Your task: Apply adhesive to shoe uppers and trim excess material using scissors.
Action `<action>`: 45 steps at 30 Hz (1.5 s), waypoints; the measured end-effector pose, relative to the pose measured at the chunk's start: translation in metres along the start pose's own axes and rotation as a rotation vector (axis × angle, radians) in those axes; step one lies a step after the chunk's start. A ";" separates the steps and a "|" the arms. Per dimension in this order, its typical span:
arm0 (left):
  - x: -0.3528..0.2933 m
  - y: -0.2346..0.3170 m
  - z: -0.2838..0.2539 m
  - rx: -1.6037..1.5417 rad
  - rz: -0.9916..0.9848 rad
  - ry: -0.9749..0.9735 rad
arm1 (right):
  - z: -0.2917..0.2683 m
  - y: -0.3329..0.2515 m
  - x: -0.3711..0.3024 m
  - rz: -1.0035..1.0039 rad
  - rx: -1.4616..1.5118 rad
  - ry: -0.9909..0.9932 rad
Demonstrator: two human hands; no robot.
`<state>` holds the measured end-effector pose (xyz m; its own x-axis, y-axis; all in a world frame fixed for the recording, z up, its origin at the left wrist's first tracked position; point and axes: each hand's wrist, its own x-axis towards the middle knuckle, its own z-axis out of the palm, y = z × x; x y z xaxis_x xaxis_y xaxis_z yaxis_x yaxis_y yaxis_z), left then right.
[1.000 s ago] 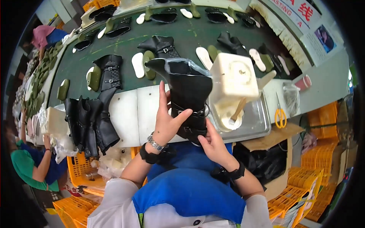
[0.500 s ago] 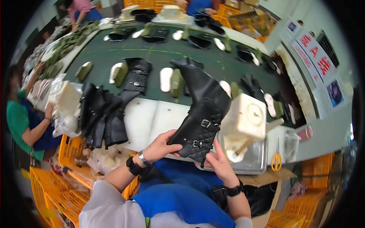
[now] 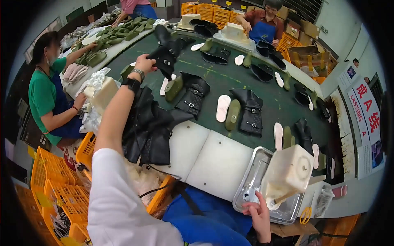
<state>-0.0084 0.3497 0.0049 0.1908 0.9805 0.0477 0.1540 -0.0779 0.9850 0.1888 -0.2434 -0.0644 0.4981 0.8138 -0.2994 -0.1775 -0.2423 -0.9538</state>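
Observation:
My left hand (image 3: pixel 144 64) is stretched far out to the left, closed on a black boot (image 3: pixel 165 61) with a buckled strap. The boot hangs over the green belt (image 3: pixel 207 74), overlapping other dark boot parts behind it, so its outline is partly unclear. My right hand (image 3: pixel 259 213) is low at the front, holding nothing, its fingers apart and partly curled. It is over the near edge of a metal tray (image 3: pixel 242 180). Below my left forearm, several black boots (image 3: pixel 154 143) lie heaped on the white ledge (image 3: pixel 221 160).
White insoles (image 3: pixel 223 107), green shoe lasts (image 3: pixel 232 115) and black buckled boots (image 3: pixel 251 112) stand in sets along the belt. A whitish block-shaped container (image 3: pixel 287 168) with a brush sits in the tray. Yellow scissors (image 3: pixel 305 215) lie at right. Co-workers stand across and at left.
My right hand has come off the boot and moved down to the tray. My left arm has reached out far to the left with a boot. The view has turned left.

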 end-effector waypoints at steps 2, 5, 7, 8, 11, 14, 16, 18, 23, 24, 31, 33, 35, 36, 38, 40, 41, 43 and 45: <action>0.051 -0.037 -0.020 0.051 -0.060 0.151 | 0.002 0.005 0.003 -0.008 -0.055 -0.019; 0.081 -0.074 -0.028 0.243 -0.183 0.262 | 0.012 -0.007 0.007 0.029 -0.091 -0.003; 0.089 -0.090 -0.035 0.463 -0.213 0.228 | 0.018 -0.016 0.006 0.109 -0.108 -0.033; 0.089 -0.092 -0.033 0.199 -0.347 0.297 | 0.028 -0.024 0.007 0.048 -0.109 0.002; 0.101 -0.125 -0.051 0.001 -0.314 0.282 | 0.022 -0.010 0.013 0.122 -0.085 -0.039; 0.091 -0.113 -0.045 0.039 -0.284 0.438 | 0.028 -0.011 0.021 0.143 -0.084 -0.043; 0.107 -0.127 -0.066 0.166 -0.276 0.492 | 0.027 -0.009 0.023 0.150 -0.056 -0.068; 0.109 -0.118 -0.057 0.146 -0.193 0.409 | 0.024 0.004 0.025 0.131 -0.094 -0.093; 0.073 -0.048 -0.046 -0.165 -0.076 0.051 | 0.027 0.005 0.015 -0.018 -0.179 -0.069; 0.063 -0.034 -0.050 -0.145 -0.044 0.039 | 0.026 0.005 0.012 -0.019 -0.216 -0.080; -0.049 0.039 -0.078 -0.052 0.081 -0.162 | 0.009 0.008 -0.017 -0.061 -0.293 -0.119; -0.076 0.034 -0.092 0.160 0.032 -0.147 | 0.003 0.010 -0.024 -0.114 -0.319 -0.114; -0.100 0.002 -0.111 0.636 0.131 -0.142 | 0.001 0.009 -0.030 -0.125 -0.305 -0.111; -0.091 -0.029 -0.133 1.053 0.088 -0.191 | -0.003 0.010 -0.033 -0.144 -0.316 -0.123; -0.128 -0.059 -0.111 1.349 0.051 -0.126 | -0.007 0.012 -0.037 -0.145 -0.309 -0.097; -0.148 -0.081 -0.103 1.447 -0.206 -0.174 | -0.010 0.011 -0.039 -0.182 -0.330 -0.109; -0.156 -0.101 -0.102 1.396 -0.140 0.003 | -0.011 0.011 -0.040 -0.219 -0.358 -0.120; -0.158 -0.109 -0.100 1.386 -0.084 0.147 | -0.012 0.009 -0.042 -0.235 -0.358 -0.103; -0.161 -0.096 -0.105 1.337 0.015 0.237 | -0.012 0.008 -0.044 -0.248 -0.362 -0.089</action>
<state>-0.1556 0.2182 -0.0798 0.0517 0.9746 0.2177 0.9945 -0.0701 0.0776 0.1759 -0.2876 -0.0594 0.4099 0.9092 -0.0729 0.2547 -0.1909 -0.9480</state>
